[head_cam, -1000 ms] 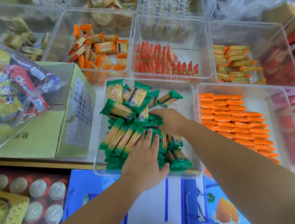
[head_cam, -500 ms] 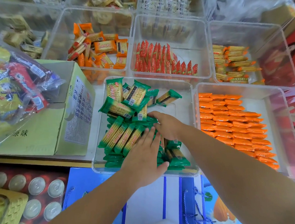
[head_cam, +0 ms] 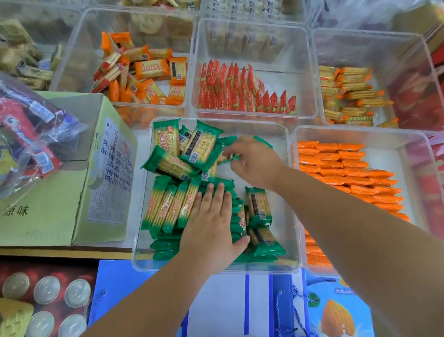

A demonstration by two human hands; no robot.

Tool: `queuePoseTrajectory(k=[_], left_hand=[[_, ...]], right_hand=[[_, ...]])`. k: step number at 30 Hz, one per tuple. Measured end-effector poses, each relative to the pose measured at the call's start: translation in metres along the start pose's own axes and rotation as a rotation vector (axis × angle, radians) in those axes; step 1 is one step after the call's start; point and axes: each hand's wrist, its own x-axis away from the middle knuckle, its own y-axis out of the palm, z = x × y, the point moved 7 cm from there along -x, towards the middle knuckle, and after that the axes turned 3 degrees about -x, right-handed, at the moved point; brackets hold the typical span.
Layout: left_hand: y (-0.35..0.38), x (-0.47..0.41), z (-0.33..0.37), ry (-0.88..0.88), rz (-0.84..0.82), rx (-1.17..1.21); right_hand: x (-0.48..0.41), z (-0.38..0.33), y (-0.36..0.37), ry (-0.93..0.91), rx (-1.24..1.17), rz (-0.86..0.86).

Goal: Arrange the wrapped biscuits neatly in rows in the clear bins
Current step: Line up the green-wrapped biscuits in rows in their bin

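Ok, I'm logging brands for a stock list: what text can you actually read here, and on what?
"味", after a half-hidden character: on the cardboard box.
The box's white label: Chinese print, too blurred to read.
The green biscuit wrappers: red print, unreadable.
The orange wrappers: print too blurred to read.

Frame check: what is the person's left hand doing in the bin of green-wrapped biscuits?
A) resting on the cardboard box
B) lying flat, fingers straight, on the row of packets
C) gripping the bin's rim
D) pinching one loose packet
B: the left hand lies with straight fingers on the row of green-wrapped biscuits in the clear bin; it is the right hand that pinches a loose green packet.
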Motion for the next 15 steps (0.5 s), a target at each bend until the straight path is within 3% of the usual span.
queuePoseTrajectory(k=[2,7,10,15], left_hand=[[0.000,0.000,0.000,-0.003,0.011,0.005],[-0.002,0.001,0.000,0.001,0.015,0.017],[-0.003,0.002,0.000,0.000,0.017,0.017],[-0.005,0.003,-0.003,-0.006,0.019,0.010]], right_hand=[[-0.006,0.000,-0.014,0.010,0.053,0.166],[-0.023,0.006,0.011,0.137,0.292,-0.029],[-0.022,0.010,0.012,0.211,0.376,0.011],[-0.007,0.005,0.022,0.088,0.346,0.043]])
